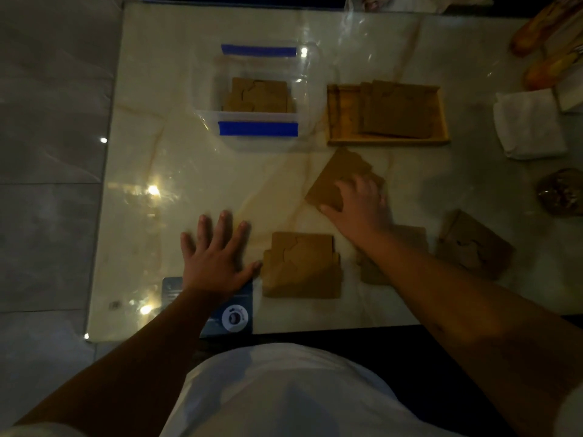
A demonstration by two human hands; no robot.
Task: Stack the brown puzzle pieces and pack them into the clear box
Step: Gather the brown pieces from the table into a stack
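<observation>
Right hand flat on tilted piece, not gripping; box far-left of it. Left hand spread, empty, touching near stack.

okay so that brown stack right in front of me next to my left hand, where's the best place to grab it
Probably by its left and right edges, coming down from above. The stack lies flat on the table, both sides exposed, and the left hand is already beside its left edge.
</observation>
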